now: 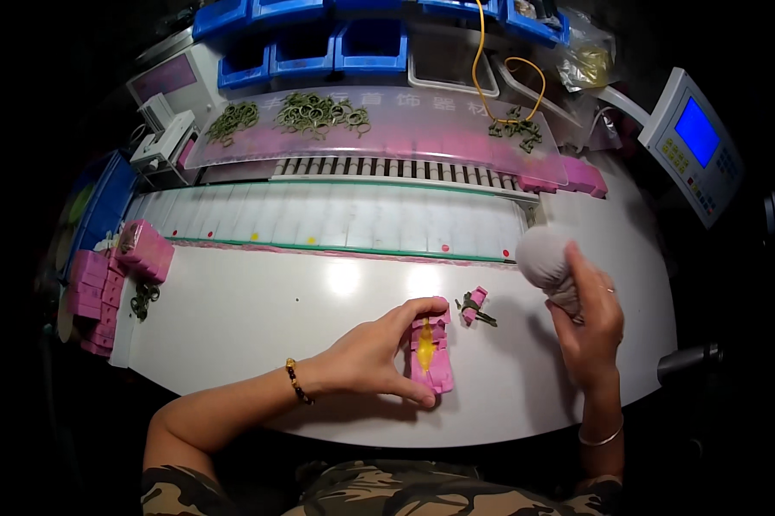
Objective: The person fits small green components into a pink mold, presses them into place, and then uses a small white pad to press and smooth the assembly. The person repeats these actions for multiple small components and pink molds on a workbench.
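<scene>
My left hand (375, 357) grips a pink rubber mould (440, 365) by its top and bottom ends, on the white table in front of me. The mould's face shows a yellow hollow along its middle. In my right hand (590, 322) is a round, grey-white cloth pouch (546, 258), held up by its gathered neck over the table's right side. Just right of the mould lies a small pink mould piece (475, 303) with dark green wax bits around it. Neither hand touches that piece.
Beyond the table's bare front stretches a row of pale slats (344, 219), with rollers (387, 168) behind. A translucent sheet (405, 129) carries green wax rings (319, 112). Pink moulds (95, 288) are stacked far left. Blue bins (370, 47) line the back; a control panel (693, 142) stands right.
</scene>
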`<control>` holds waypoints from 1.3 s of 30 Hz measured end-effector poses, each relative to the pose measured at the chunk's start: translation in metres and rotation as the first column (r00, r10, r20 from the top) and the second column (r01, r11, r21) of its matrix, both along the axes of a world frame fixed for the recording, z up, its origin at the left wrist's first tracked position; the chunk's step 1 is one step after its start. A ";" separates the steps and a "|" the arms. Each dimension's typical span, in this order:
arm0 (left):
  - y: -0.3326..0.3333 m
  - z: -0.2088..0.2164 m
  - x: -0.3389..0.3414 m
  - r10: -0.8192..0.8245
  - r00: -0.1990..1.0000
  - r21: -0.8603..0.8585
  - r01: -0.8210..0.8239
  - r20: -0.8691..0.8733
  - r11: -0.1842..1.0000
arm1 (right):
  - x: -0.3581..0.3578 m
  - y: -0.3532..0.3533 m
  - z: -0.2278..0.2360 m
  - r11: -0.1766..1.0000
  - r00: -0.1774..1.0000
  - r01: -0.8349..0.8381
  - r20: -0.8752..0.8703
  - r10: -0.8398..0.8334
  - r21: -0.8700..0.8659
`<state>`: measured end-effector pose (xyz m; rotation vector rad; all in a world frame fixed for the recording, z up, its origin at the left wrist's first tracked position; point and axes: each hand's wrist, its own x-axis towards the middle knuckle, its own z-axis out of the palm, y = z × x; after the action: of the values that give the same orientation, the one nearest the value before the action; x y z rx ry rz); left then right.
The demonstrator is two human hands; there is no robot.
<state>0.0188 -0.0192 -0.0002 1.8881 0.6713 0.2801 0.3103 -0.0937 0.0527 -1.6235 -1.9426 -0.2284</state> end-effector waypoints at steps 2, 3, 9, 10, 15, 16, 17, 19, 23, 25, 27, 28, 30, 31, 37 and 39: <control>0.001 0.002 -0.003 0.005 1.000 -0.024 -0.005 -0.017 1.000 | -0.026 -0.003 0.011 0.952 0.998 -0.037 0.066 0.018 0.305; 0.001 0.003 -0.003 0.001 1.000 -0.046 -0.003 -0.027 0.999 | -0.039 -0.005 0.014 0.911 0.992 -0.061 0.126 0.010 0.408; 0.003 -0.008 0.000 -0.021 0.998 0.100 0.015 0.059 0.995 | -0.062 -0.013 -0.010 0.883 0.839 -0.434 0.277 0.468 -0.177; 0.004 -0.001 0.001 -0.001 0.998 -0.001 0.001 0.056 1.000 | -0.058 -0.010 -0.006 0.880 0.837 -0.441 0.274 0.474 -0.175; -0.002 0.003 0.001 0.015 0.997 -0.116 -0.023 -0.072 0.993 | -0.061 -0.011 0.023 0.908 0.931 -0.349 0.199 0.307 0.234; -0.003 0.001 -0.003 0.020 0.998 -0.091 -0.025 -0.056 0.996 | -0.066 -0.016 0.024 0.901 0.936 -0.340 0.192 0.296 0.270; -0.002 0.000 -0.003 0.011 0.999 -0.065 -0.013 -0.031 0.998 | -0.068 -0.022 0.016 0.902 0.937 -0.337 0.193 0.293 0.269; -0.003 0.004 -0.003 0.003 0.999 -0.055 -0.001 0.033 0.998 | -0.071 -0.032 -0.012 0.902 0.823 -0.412 0.373 0.428 -0.127; -0.006 0.001 -0.003 -0.007 0.997 0.068 0.002 0.079 0.998 | -0.041 -0.030 -0.010 0.909 0.906 -0.380 0.128 0.403 -0.170; -0.003 0.013 -0.007 0.015 0.999 -0.157 -0.023 -0.049 0.987 | -0.029 -0.031 -0.007 0.935 0.921 -0.325 0.179 0.347 -0.139; -0.008 -0.007 -0.009 0.039 0.984 -0.063 -0.028 0.175 0.998 | -0.016 -0.028 -0.009 0.997 0.978 -0.078 0.194 0.081 -0.024; -0.008 -0.007 -0.010 0.001 0.986 0.058 -0.011 0.169 0.998 | -0.010 -0.024 -0.016 0.997 0.978 -0.080 0.193 0.082 -0.022; -0.010 -0.004 -0.006 -0.004 0.983 0.099 -0.015 0.184 0.995 | 0.000 -0.015 -0.026 0.989 0.963 0.091 0.265 -0.058 -0.114; -0.013 -0.006 -0.009 -0.003 0.984 0.104 -0.016 0.179 0.994 | -0.002 -0.008 -0.031 0.990 0.964 0.089 0.260 -0.058 -0.110; -0.042 -0.009 -0.008 -0.168 0.936 0.298 0.072 0.311 0.952 | -0.026 0.037 -0.043 0.968 0.937 -0.236 0.243 0.250 -0.086; -0.040 -0.009 -0.007 -0.210 0.946 0.350 0.115 0.247 0.930 | -0.025 0.046 -0.051 0.961 0.923 -0.257 0.268 0.275 -0.100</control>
<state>0.0119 -0.0596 -0.0089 2.1557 0.2809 0.5703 0.2855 -0.0476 0.0019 -1.4027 -2.3837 -0.3030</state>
